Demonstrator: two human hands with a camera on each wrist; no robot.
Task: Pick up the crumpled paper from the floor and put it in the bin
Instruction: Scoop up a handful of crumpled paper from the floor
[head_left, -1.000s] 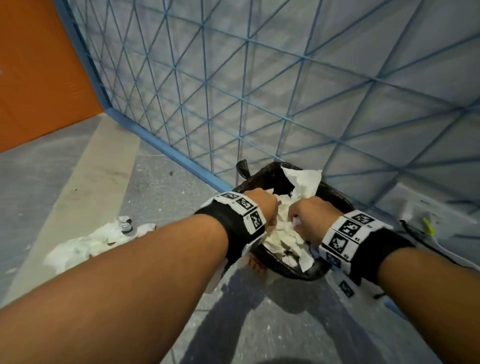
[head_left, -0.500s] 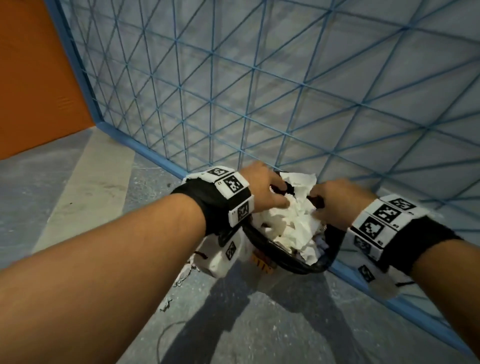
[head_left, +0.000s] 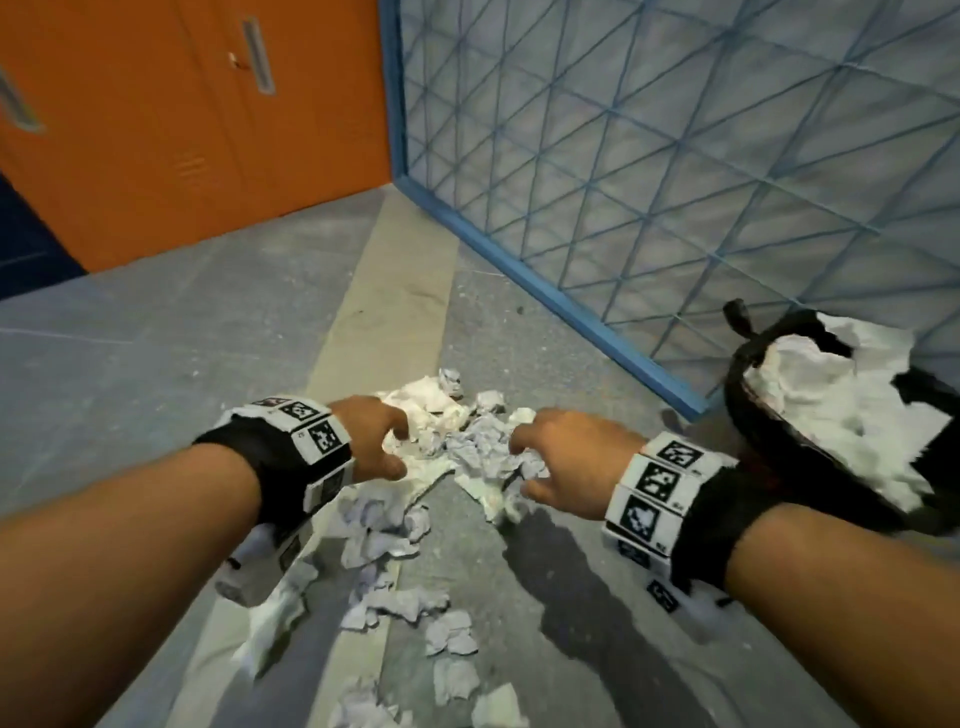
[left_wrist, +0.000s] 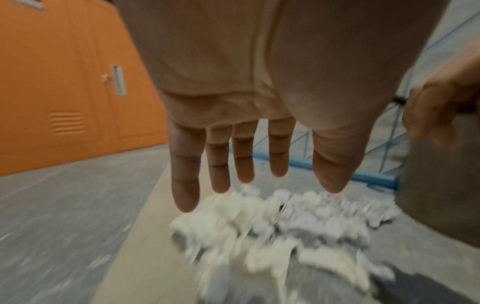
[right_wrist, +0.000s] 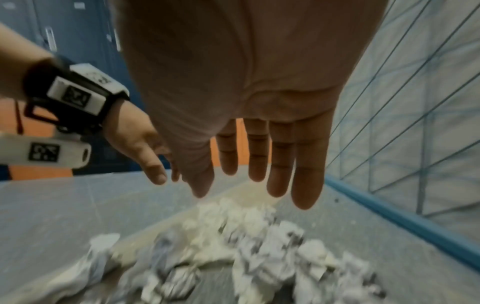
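Several pieces of crumpled white paper (head_left: 467, 447) lie in a pile on the grey floor, with more scattered nearer me (head_left: 395, 603). My left hand (head_left: 379, 441) hovers over the pile's left side, fingers spread and straight, holding nothing; the left wrist view shows its fingers (left_wrist: 223, 164) above the paper (left_wrist: 272, 222). My right hand (head_left: 550, 457) hovers over the pile's right side, also open and empty, with its fingers (right_wrist: 280, 164) above the paper (right_wrist: 233, 246). The black bin (head_left: 753, 405), stuffed with white paper (head_left: 841, 395), stands at the right by the blue partition.
A blue-framed lattice partition (head_left: 675, 182) runs along the right, its base rail (head_left: 561, 306) on the floor. Orange cabinet doors (head_left: 182, 130) close off the back left. A beige stripe (head_left: 384, 291) crosses the grey floor under the paper.
Both hands left the bin, where they were pressing paper down, and swung left to hover open over the paper pile on the floor. The view turned left with them.
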